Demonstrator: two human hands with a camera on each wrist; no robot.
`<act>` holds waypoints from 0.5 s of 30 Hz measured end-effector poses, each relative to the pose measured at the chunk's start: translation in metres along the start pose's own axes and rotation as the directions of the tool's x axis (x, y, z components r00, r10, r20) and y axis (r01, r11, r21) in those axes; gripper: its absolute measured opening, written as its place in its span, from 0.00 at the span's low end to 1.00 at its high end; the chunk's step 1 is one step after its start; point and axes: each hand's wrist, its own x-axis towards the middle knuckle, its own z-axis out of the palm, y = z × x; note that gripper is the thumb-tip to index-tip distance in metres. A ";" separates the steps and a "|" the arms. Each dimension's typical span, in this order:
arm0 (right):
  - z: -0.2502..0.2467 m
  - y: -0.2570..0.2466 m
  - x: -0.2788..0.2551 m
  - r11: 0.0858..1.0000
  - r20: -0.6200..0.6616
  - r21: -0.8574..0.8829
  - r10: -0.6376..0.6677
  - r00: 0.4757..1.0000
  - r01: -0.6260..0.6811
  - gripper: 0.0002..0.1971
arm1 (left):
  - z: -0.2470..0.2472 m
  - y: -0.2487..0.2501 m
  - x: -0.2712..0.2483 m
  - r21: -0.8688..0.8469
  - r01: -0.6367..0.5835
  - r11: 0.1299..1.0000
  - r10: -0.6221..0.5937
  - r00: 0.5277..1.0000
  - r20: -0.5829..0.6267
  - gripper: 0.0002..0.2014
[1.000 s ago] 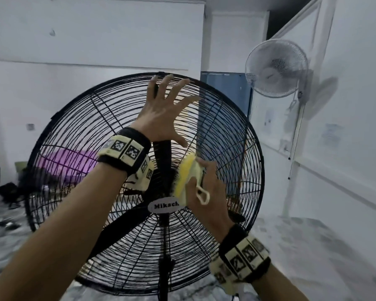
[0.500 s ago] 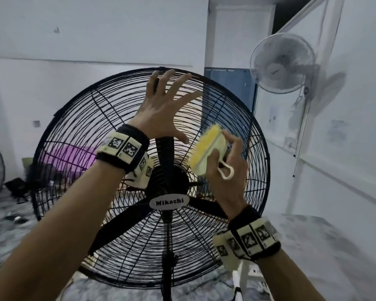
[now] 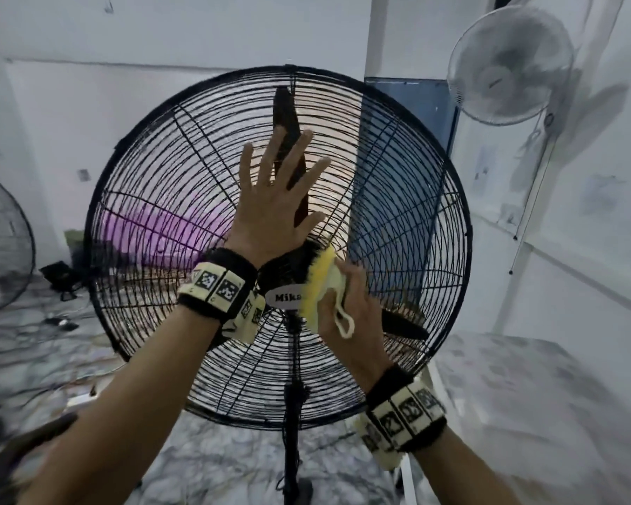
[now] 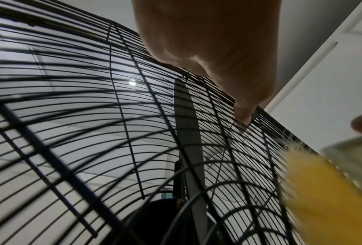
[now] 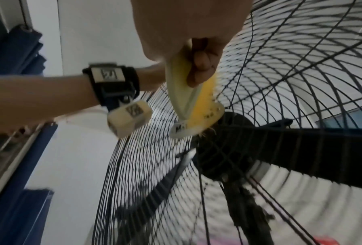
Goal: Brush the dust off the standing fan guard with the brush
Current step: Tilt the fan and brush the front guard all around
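A big black standing fan fills the head view, its round wire guard (image 3: 168, 184) facing me. My left hand (image 3: 274, 209) lies flat against the upper middle of the guard, fingers straight and spread. In the left wrist view a fingertip (image 4: 243, 116) touches the wires (image 4: 121, 106). My right hand (image 3: 354, 308) grips a cream brush with yellow bristles (image 3: 319, 286). The bristles press on the guard beside the white hub badge (image 3: 283, 298). The right wrist view shows my fingers (image 5: 199, 66) curled round the brush body (image 5: 182, 92) at the dark hub (image 5: 228, 145).
A white wall fan (image 3: 510, 63) hangs at the upper right. Another black fan guard (image 3: 1, 242) stands at the far left. Cables and dark clutter (image 3: 59, 278) lie on the marbled floor behind. The fan's pole (image 3: 292, 431) drops to a base near my feet.
My left hand slid down from the guard's top rim onto its upper middle and flattened. The right hand brought the brush down from the upper right to beside the hub badge.
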 end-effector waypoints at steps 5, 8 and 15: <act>-0.007 -0.001 0.032 0.998 -0.241 0.006 0.055 0.969 -0.055 0.16 | 0.003 -0.004 0.003 -0.008 0.009 1.000 -0.009 0.999 -0.046 0.39; 0.006 -0.001 0.015 0.999 -0.011 -0.036 -0.018 1.000 0.018 0.18 | 0.003 -0.006 0.003 -0.039 0.019 0.999 -0.021 0.998 -0.062 0.41; 0.004 -0.001 0.019 1.000 -0.077 -0.017 -0.012 0.997 0.011 0.20 | -0.003 -0.020 -0.008 -0.056 0.043 0.997 -0.048 0.995 -0.086 0.42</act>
